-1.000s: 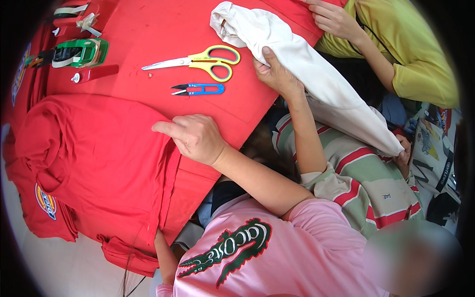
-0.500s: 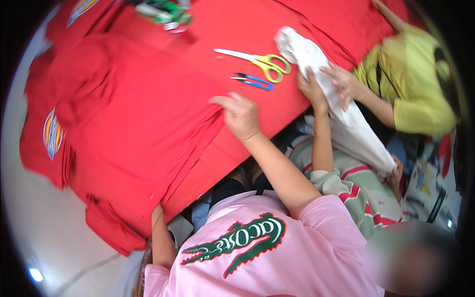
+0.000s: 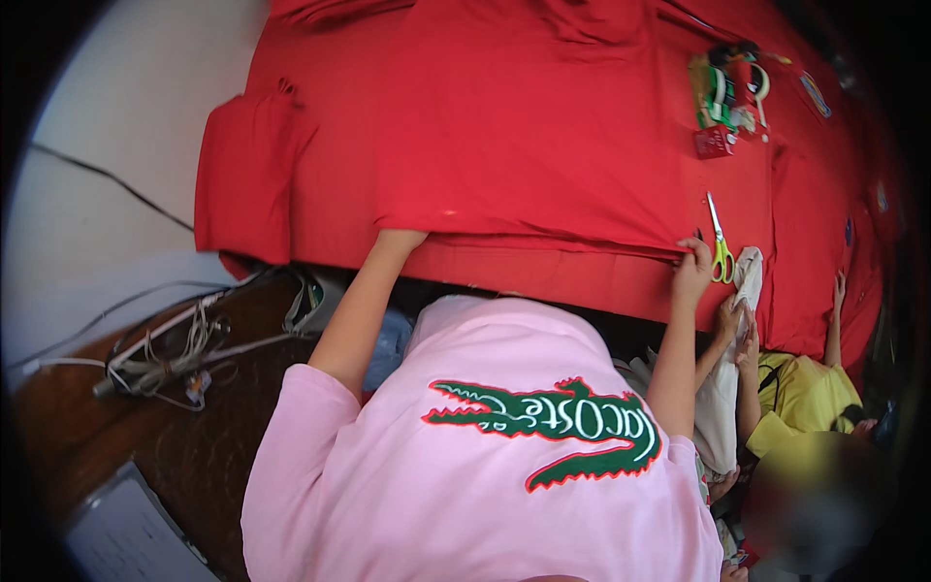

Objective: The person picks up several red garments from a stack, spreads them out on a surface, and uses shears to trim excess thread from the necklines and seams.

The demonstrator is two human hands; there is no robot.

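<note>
A red garment (image 3: 524, 136) lies spread on a table under a red cover, its hem running along the near side. At the hem's left end my left hand (image 3: 400, 239) reaches under the fabric, which hides its fingers. My right hand (image 3: 692, 270) pinches the right end of the hem between thumb and fingers. Just beyond that hand lie yellow-handled scissors (image 3: 720, 242), blades pointing away from me.
A box of tapes and small tools (image 3: 729, 92) stands at the far right. Co-workers at right handle a white cloth (image 3: 720, 398); one wears a yellow top (image 3: 805, 393). Red fabric (image 3: 247, 179) hangs off the left end. Cables (image 3: 175, 354) tangle on the floor.
The view has swung, and the table edge now runs nearly level. My right hand, earlier with a finger stretched on the fabric, now pinches the hem. The garment lies squarer to me.
</note>
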